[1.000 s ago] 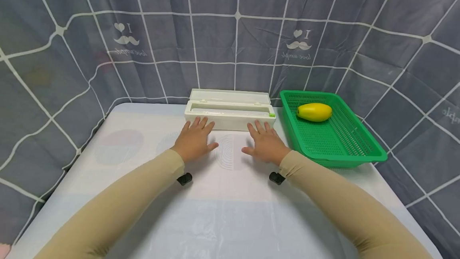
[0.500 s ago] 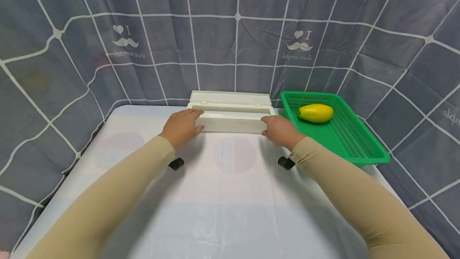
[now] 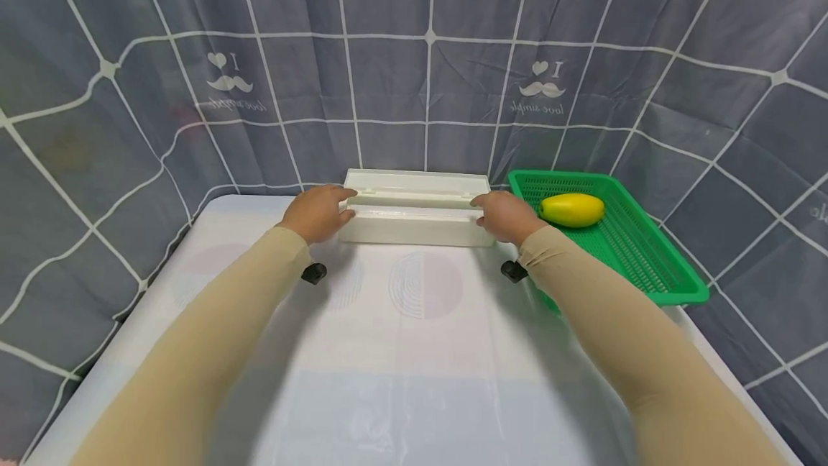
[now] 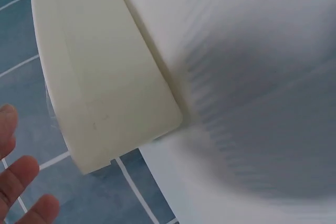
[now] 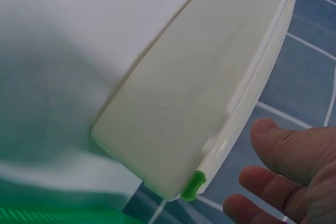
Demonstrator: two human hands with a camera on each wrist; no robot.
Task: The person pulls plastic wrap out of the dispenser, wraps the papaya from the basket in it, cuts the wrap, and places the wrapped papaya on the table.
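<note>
A long white cling film dispenser point(image 3: 416, 226) stands at the back of the table, its hinged lid point(image 3: 417, 182) raised toward the curtain. At its left end, my left hand point(image 3: 317, 214) reaches over the top, thumb and fingers parted. Opposite it, my right hand point(image 3: 507, 216) is at the right end with its fingertips near the lid. In the left wrist view, spread fingertips point(image 4: 20, 177) appear beside the box with a gap. The right wrist view shows the thumb point(image 5: 265, 127) and loosely bent fingers near the dispenser's green slider point(image 5: 193, 185).
To the right stands a green plastic basket point(image 3: 637, 254) holding a yellow papaya-like fruit point(image 3: 572, 210). A pale patterned cloth point(image 3: 388, 358) covers the table. Behind and at both sides hangs a grey checked curtain point(image 3: 388, 78).
Both hands have moved forward and apart, from in front of the dispenser to its two ends, then up toward the lid. The lid stays raised.
</note>
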